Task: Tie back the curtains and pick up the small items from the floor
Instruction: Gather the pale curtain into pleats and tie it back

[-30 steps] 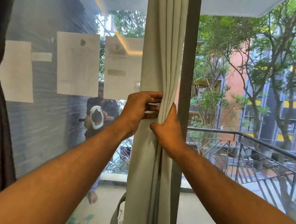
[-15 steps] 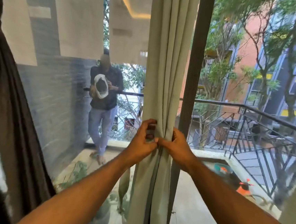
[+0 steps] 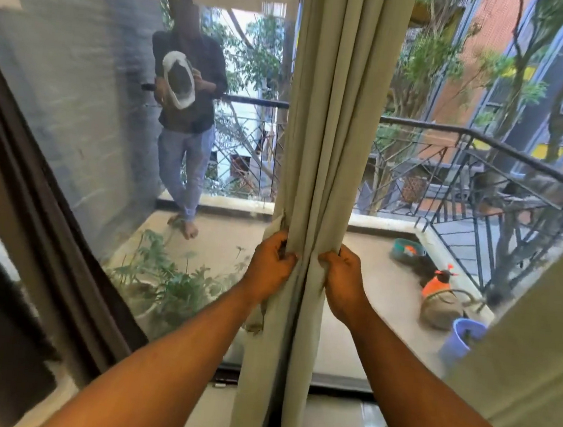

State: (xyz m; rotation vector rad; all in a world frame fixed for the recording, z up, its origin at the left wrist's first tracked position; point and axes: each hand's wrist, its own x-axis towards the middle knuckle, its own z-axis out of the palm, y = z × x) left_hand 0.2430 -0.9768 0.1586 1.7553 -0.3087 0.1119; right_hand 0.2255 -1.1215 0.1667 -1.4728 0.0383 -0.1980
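A pale beige curtain (image 3: 337,122) hangs gathered in a narrow bunch in front of the window glass. My left hand (image 3: 269,267) grips its left folds about halfway down. My right hand (image 3: 342,279) grips the right folds at the same height, almost touching the left. A dark brown curtain (image 3: 33,210) hangs at the far left, slanting across the glass. Another pale curtain (image 3: 534,358) fills the lower right corner. I see no small items on the indoor floor.
Outside the glass, a person (image 3: 187,108) stands on the balcony holding a white object. Potted plants (image 3: 170,285), a blue pot (image 3: 460,337), an orange sprayer (image 3: 438,283) and a black railing (image 3: 486,140) are also on the balcony. The window sill (image 3: 336,384) lies below my hands.
My view has tilted down. Both hands have slid down the beige curtain, keeping the folds bunched together between them.
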